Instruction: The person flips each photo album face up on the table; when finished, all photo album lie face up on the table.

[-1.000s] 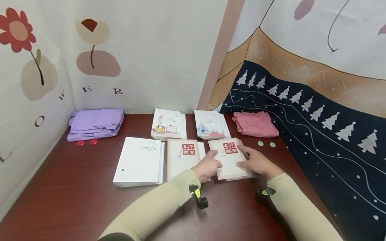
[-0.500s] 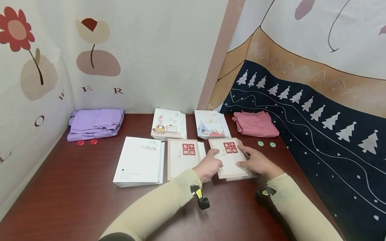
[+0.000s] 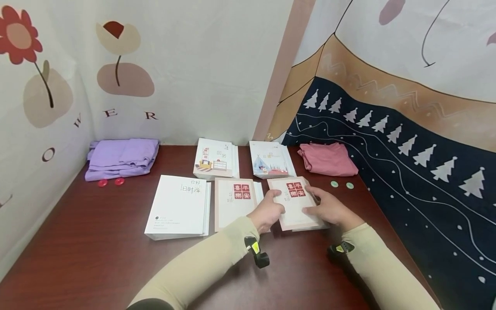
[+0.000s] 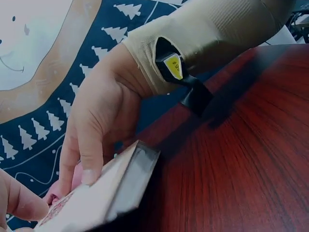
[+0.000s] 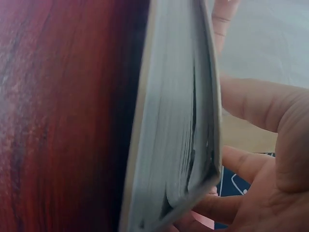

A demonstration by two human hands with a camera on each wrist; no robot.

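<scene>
A cream book with a red four-character square on its cover is gripped by both hands, slightly turned beside a matching book. My left hand pinches its left edge, thumb on the cover. On its right side my right hand grips the edge, thumb and a fingertip over the cover; the lower fingers are hidden in the head view. In the right wrist view the page edges of the held book show close up. The left wrist view shows the right hand with its thumb on the cover.
A larger white book lies at the left of the front row. Two illustrated books lie behind. Purple cloth with two red discs sits back left; pink cloth with two green discs back right. Printed fabric walls bound the table.
The head view has shifted slightly. Both hands keep their grip on the book, which stays in almost the same place.
</scene>
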